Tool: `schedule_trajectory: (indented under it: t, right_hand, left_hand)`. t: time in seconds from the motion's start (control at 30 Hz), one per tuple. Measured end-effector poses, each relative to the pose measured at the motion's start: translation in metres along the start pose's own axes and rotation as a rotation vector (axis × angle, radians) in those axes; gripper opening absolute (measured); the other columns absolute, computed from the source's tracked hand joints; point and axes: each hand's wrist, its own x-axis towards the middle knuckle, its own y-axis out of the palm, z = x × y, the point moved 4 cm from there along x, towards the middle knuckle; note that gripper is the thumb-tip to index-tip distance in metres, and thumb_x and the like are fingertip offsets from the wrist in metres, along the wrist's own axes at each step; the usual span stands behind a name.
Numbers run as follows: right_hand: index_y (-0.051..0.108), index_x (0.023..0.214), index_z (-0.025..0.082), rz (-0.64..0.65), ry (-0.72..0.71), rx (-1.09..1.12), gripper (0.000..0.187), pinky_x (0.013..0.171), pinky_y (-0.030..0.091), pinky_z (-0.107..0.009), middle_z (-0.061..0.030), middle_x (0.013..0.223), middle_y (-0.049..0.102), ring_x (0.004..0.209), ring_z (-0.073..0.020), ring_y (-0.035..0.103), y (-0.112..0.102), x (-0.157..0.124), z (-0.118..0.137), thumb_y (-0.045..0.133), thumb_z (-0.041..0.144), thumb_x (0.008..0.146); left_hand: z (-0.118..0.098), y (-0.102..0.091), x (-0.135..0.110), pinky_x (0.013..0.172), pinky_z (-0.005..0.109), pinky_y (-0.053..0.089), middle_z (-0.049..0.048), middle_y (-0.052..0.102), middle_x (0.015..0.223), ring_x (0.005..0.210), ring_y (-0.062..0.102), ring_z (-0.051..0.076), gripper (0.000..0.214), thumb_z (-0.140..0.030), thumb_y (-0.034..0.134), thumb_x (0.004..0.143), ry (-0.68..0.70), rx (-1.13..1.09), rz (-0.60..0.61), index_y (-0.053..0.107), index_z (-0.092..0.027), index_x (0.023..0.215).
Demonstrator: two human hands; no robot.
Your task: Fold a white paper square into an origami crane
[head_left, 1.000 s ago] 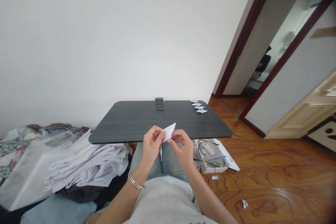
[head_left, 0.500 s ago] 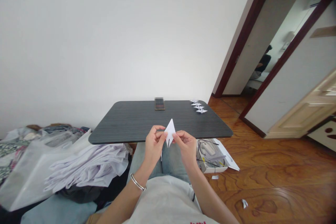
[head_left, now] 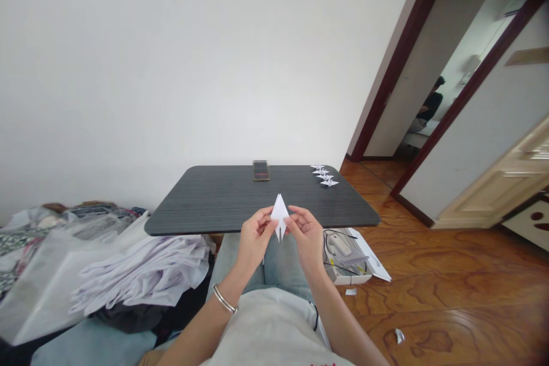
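A folded white paper (head_left: pixel 280 211), kite-shaped with two narrow points at its lower end, is held upright between my hands over the table's front edge. My left hand (head_left: pixel 256 234) pinches its left side between thumb and fingers. On the opposite side, my right hand (head_left: pixel 307 235) grips the right edge the same way. Several finished white paper cranes (head_left: pixel 329 182) stand in a row at the far right of the dark table (head_left: pixel 206 200).
A phone-like dark object (head_left: pixel 261 170) is at the table's back edge. Clothes and plastic (head_left: pixel 141 274) are piled left. Right of my legs sits a box with cables (head_left: pixel 349 280); paper scraps (head_left: pixel 399 335) lie on the floor. A person (head_left: pixel 431 104) is beyond the doorway.
The folded paper has turned slightly, and its upper tip now shows a split. My fingers have shifted a little along its sides; both hands still hold it.
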Motion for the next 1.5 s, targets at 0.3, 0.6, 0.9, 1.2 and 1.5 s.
schedule_trajectory:
  t: [0.3, 0.6, 0.9, 1.2, 1.5]
  right_hand:
    - [0.065, 0.07, 0.016, -0.008, 0.035, 0.006, 0.01, 0.049, 0.042, -0.023, 0.0021, 0.054, 0.06, 0.047, -0.0093, 0.051, -0.003, 0.002, -0.005, 0.069, 0.025, 0.067]
    - [0.064, 0.07, 0.015, 0.025, 0.04, -0.009, 0.012, 0.047, 0.041, -0.021, 0.002, 0.053, 0.059, 0.046, -0.0088, 0.05, 0.002, -0.003, -0.005, 0.068, 0.026, 0.068]
    - [0.06, 0.087, 0.018, 0.122, 0.032, 0.002, 0.022, 0.049, 0.043, -0.022, 0.0038, 0.061, 0.059, 0.05, -0.0096, 0.053, 0.009, -0.007, -0.003, 0.069, 0.022, 0.067]
    - [0.063, 0.08, 0.017, 0.075, 0.042, -0.038, 0.015, 0.049, 0.045, -0.022, 0.0014, 0.059, 0.062, 0.05, -0.0104, 0.054, 0.006, -0.005, -0.005, 0.067, 0.023, 0.067]
    - [0.065, 0.084, 0.016, 0.127, 0.106, -0.066, 0.02, 0.052, 0.048, -0.024, 0.0, 0.062, 0.064, 0.052, -0.0113, 0.057, 0.006, -0.007, -0.012, 0.069, 0.023, 0.066]
  left_hand:
    - [-0.003, -0.001, -0.001, 0.056, 0.02, 0.043, 0.0026, 0.063, 0.074, 0.061, 0.055, 0.012, 0.033, -0.025, 0.062, 0.072, -0.011, 0.056, -0.005, 0.061, -0.012, 0.103]
    - [0.001, -0.001, 0.002, 0.053, 0.021, 0.039, 0.0013, 0.061, 0.064, 0.056, 0.051, 0.011, 0.023, -0.03, 0.06, 0.074, 0.05, 0.052, 0.004, 0.067, -0.01, 0.085]
    - [0.003, -0.009, 0.005, 0.057, 0.02, 0.041, -0.0011, 0.06, 0.064, 0.058, 0.054, 0.011, 0.032, -0.021, 0.065, 0.07, 0.086, -0.027, -0.127, 0.058, -0.013, 0.101]
    - [0.0, -0.006, 0.004, 0.057, 0.021, 0.046, 0.003, 0.066, 0.073, 0.063, 0.061, 0.013, 0.019, -0.023, 0.064, 0.071, 0.077, -0.05, -0.099, 0.057, -0.013, 0.086]
    - [-0.005, -0.011, 0.002, 0.062, 0.021, 0.047, 0.0032, 0.066, 0.076, 0.068, 0.062, 0.013, 0.014, -0.022, 0.06, 0.074, 0.149, 0.046, -0.193, 0.056, -0.014, 0.085]
